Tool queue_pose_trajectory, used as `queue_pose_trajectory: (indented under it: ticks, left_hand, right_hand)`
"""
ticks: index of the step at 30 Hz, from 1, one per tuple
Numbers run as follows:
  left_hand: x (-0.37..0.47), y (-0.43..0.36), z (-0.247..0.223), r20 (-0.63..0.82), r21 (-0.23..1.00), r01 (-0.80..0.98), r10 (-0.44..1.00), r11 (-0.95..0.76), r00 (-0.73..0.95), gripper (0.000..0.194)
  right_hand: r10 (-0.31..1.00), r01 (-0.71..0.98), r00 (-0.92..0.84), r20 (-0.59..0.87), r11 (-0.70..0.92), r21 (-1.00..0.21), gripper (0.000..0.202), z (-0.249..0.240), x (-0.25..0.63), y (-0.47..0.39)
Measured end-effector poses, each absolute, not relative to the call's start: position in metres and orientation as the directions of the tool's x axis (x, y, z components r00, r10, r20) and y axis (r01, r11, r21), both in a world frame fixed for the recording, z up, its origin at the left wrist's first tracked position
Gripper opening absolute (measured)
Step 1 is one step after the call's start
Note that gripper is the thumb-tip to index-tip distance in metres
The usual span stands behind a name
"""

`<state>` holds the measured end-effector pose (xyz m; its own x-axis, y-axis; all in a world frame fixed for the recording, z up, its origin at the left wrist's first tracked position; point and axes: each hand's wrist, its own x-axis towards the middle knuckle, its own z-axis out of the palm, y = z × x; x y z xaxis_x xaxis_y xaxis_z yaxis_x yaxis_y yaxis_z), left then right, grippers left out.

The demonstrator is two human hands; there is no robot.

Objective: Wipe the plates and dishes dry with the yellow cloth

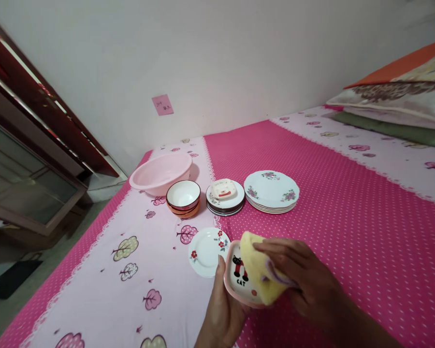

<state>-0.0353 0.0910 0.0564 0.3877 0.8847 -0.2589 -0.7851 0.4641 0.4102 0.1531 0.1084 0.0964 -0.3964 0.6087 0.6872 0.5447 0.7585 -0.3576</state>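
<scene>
My left hand (223, 307) grips a small square dish (235, 285) with a pink rim, a black cat and the word CAT on its white inside. The thumb lies over the dish's left edge, and the other fingers are hidden underneath. In my right hand (304, 280) is a yellow cloth (255, 261) with a purple edge, pressed against the dish's right side. Just beyond the dish, a white plate (205, 253) with red flowers rests on the bedspread.
Behind stand stacked bowls (183, 195), a pile of dark-rimmed plates (212, 203) topped by a small square dish (223, 189), and a stack of large floral plates (271, 188). A pink basin (159, 176) is near the wall. Pillows (402, 99) lie far right on the bed.
</scene>
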Motion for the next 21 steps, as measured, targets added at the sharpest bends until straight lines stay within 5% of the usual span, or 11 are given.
queue_pose_trajectory:
  ticks: [6,21]
  left_hand:
    - [-0.03,0.091,0.062,-0.21,0.434,-0.805,0.914,0.404,0.346,0.048]
    - [-0.032,0.088,0.046,-0.116,0.671,-0.69,0.957,0.273,0.267,0.048]
  right_hand:
    - [0.557,0.481,-0.601,0.573,0.825,-0.297,0.05,0.095,0.14,0.104]
    - [0.692,0.574,-0.588,0.42,0.722,-0.387,0.065,0.091,0.133,0.101]
